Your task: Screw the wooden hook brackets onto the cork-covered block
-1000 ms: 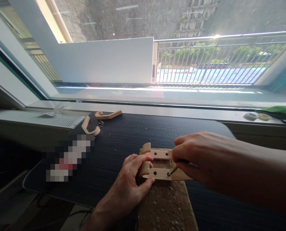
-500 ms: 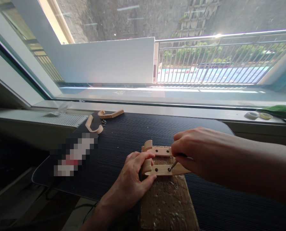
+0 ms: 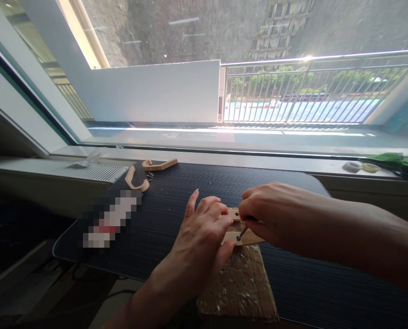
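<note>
The near hook is laid flat across the wood block, beside the far hook, and both are partly hidden by the hands. The driver is gripped tight in the bent fingers of the right hand. It is tilted, with its tip put at a hole in the near hook. The fingers of the left hand are half bent and a little spread; whether anything is held by them cannot be told. A turning step seems to be in hand, but what is inside the hole is too small to be made out. For the next move, the tip should be held in the hole and the near hook stopped from sliding.
</note>
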`<state>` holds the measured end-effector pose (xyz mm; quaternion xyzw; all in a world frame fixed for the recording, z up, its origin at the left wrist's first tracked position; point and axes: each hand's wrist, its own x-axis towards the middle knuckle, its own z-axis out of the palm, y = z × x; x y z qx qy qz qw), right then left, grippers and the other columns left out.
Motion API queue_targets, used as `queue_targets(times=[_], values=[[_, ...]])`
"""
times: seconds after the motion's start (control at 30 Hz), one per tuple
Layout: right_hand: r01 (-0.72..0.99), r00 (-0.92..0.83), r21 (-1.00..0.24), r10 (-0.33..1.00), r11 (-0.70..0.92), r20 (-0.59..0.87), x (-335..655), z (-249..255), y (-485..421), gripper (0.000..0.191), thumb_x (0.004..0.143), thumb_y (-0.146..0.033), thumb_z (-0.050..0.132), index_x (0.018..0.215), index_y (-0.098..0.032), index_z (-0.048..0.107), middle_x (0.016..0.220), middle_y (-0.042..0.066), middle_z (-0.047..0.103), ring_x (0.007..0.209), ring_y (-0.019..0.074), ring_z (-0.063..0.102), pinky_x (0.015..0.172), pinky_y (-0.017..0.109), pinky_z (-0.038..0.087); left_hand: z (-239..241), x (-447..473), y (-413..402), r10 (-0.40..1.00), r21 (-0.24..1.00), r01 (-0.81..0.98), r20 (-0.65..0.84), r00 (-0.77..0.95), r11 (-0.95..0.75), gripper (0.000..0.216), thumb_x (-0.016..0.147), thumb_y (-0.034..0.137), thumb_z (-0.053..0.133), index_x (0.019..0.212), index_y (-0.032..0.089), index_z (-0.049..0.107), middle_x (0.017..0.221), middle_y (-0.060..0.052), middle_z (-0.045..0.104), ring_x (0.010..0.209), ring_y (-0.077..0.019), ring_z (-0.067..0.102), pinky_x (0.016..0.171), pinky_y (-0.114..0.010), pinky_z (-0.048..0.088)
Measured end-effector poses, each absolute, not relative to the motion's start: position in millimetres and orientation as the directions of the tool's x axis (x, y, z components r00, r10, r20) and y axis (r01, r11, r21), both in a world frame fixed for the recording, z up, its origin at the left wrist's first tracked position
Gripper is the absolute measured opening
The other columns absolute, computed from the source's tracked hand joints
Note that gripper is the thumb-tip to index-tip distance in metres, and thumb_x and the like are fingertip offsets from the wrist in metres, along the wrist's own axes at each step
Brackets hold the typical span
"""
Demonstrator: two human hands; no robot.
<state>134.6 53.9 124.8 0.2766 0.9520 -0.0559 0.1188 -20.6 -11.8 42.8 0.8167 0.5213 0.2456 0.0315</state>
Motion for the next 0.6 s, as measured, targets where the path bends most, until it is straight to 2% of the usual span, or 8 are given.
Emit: queue_targets(times=[0.2,0.4,0.6], values=[[0.507,-0.834,-0.013,0.486,0.862,-0.261,132,128,48,0.019,0.075,-0.01,0.05,0.063,-0.014,0.064,0.063,0.004,0.061,0.052,0.0083,0.049,0.05,0.022,0.027,43,-5,5,0.85,0.23,0.826,0.267,0.454,-0.514,0.008,0.073,0.023,0.058,0.081,0.022,0.062,0.093,-0.002,0.059,0.104,-0.0226,0.044,0.106,-0.054,0.005],[0.542,-0.803,-0.02,0.51,0.84,-0.307,128,133,48,0.015,0.075,-0.012,0.053,0.067,-0.013,0.065,0.063,0.004,0.06,0.053,0.0091,0.051,0.05,0.022,0.029,38,-2,15,0.848,0.238,0.817,0.232,0.477,-0.525,0.011,0.078,0.024,0.052,0.082,0.02,0.061,0.092,-0.004,0.061,0.099,-0.0224,0.047,0.104,-0.055,0.012],[0.568,-0.79,-0.077,0.517,0.819,-0.33,129,134,48,0.013,0.072,-0.012,0.054,0.068,-0.014,0.065,0.064,0.003,0.061,0.053,0.008,0.049,0.051,0.021,0.029,36,-2,17,0.84,0.247,0.803,0.205,0.503,-0.541,0.008,0.075,0.019,0.054,0.074,0.02,0.062,0.09,-0.004,0.061,0.099,-0.0236,0.047,0.103,-0.057,0.013]])
